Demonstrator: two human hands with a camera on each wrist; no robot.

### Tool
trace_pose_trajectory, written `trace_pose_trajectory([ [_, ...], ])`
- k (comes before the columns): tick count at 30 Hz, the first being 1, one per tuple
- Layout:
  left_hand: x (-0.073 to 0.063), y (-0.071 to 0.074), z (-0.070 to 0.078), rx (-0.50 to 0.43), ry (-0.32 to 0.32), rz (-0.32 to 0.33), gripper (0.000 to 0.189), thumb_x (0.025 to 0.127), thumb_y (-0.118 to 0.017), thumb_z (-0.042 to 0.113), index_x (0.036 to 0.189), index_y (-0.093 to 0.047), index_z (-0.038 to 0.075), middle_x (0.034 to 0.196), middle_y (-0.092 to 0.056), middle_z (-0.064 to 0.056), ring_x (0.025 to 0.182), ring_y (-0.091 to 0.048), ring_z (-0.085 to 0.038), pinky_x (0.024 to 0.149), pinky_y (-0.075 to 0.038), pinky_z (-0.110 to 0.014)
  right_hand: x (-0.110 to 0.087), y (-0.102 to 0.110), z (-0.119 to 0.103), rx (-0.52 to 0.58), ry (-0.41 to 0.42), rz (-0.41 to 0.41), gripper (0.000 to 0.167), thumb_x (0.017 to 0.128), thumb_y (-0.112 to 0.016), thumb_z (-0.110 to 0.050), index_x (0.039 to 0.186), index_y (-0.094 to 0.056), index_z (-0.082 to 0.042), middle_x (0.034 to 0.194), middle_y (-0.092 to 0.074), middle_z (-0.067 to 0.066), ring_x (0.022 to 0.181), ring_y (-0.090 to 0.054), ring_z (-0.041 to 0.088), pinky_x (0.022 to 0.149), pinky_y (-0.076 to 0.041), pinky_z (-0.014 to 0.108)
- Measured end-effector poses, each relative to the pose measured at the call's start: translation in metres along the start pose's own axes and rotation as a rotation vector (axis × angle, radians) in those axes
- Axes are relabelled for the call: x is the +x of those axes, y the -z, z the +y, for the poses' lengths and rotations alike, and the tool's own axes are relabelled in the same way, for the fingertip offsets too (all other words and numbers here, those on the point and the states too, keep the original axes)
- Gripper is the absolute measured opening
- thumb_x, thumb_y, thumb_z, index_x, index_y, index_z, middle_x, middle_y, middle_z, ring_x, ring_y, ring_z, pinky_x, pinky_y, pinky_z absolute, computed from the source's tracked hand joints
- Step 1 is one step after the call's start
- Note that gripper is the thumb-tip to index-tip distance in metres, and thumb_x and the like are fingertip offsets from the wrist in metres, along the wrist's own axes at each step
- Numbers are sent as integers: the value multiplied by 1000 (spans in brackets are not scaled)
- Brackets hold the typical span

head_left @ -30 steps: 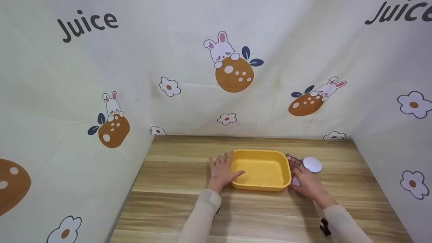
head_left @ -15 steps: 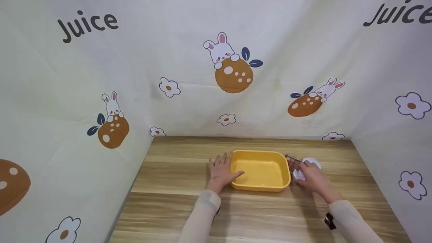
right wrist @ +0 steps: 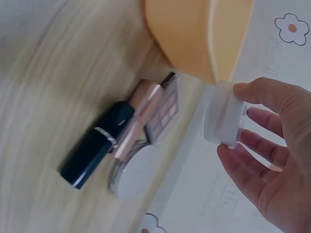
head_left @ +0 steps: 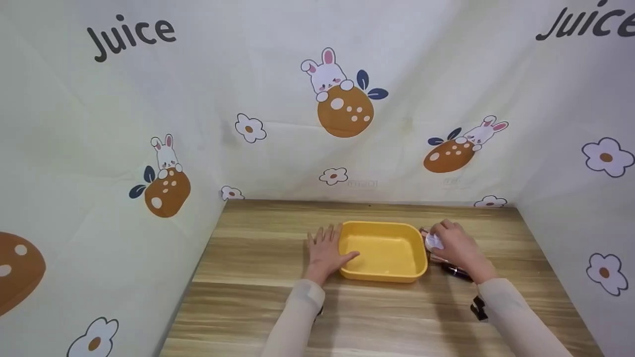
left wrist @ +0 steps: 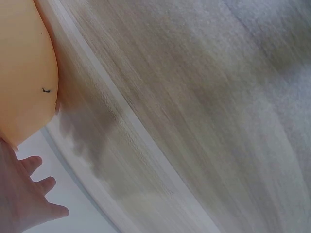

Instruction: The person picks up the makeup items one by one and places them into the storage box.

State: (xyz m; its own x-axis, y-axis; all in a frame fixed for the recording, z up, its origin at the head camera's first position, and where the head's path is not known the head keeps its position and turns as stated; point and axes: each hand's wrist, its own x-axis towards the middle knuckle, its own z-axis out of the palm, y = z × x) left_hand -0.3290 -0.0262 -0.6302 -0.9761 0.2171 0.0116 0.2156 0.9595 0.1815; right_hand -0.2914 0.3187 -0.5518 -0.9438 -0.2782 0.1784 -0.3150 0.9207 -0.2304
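A yellow rectangular basin [head_left: 382, 250] stands on the wooden table. My left hand [head_left: 327, 253] rests on its left rim, fingers spread and thumb over the inside. In the left wrist view that hand [left wrist: 22, 194] lies by the basin's orange-looking wall [left wrist: 26, 73]. At the basin's right side my right hand [head_left: 459, 248] pinches a small round whitish jar [head_left: 434, 242]. The right wrist view has this translucent jar [right wrist: 223, 116] between thumb and fingertips, raised off the table. Below it lie a dark tube [right wrist: 97, 145], a rose-gold tube [right wrist: 143, 104], an eyeshadow palette [right wrist: 166, 109] and a round white compact [right wrist: 136, 172].
Printed cloth walls [head_left: 278, 163] with rabbits and flowers enclose the table at the back and both sides. Wood tabletop [head_left: 258, 258] stretches left of the basin and in front of it. The cosmetics sit close together against the basin's right side.
My right hand has taken hold of the round jar and raised it toward the back. The dark tube now shows below the hand, which hides the white compact. My left hand stays put.
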Motion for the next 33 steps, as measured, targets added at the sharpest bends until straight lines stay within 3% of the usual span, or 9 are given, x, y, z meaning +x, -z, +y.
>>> trace_pose_trajectory([
  [6, -2, 2, 0, -15, 5, -3, 101, 82, -43, 85, 160, -21, 25, 164, -31, -7, 151, -27, -38, 119, -18, -67, 18, 5, -16, -4, 26, 0, 35, 77, -79, -17, 107, -66, -3, 104, -63, 15, 97, -58, 37, 85, -52, 54],
  [14, -1, 2, 0, -24, 8, 8, 100, 82, -44, 85, 159, -23, 25, 164, -31, -7, 152, -26, -38, 120, -16, -67, 38, 3, -39, 12, 85, 14, 33, 76, -79, -13, 105, -65, -3, 104, -62, 15, 94, -60, 37, 80, -52, 53],
  [33, -1, 2, 2, -13, 3, 9, 99, 83, -44, 83, 160, -22, 25, 165, -29, -6, 152, -26, -37, 118, -17, -69, 71, -19, -73, 37, 90, -88, 34, 81, -81, -17, 110, -66, -6, 110, -61, 12, 101, -57, 29, 90, -54, 48],
])
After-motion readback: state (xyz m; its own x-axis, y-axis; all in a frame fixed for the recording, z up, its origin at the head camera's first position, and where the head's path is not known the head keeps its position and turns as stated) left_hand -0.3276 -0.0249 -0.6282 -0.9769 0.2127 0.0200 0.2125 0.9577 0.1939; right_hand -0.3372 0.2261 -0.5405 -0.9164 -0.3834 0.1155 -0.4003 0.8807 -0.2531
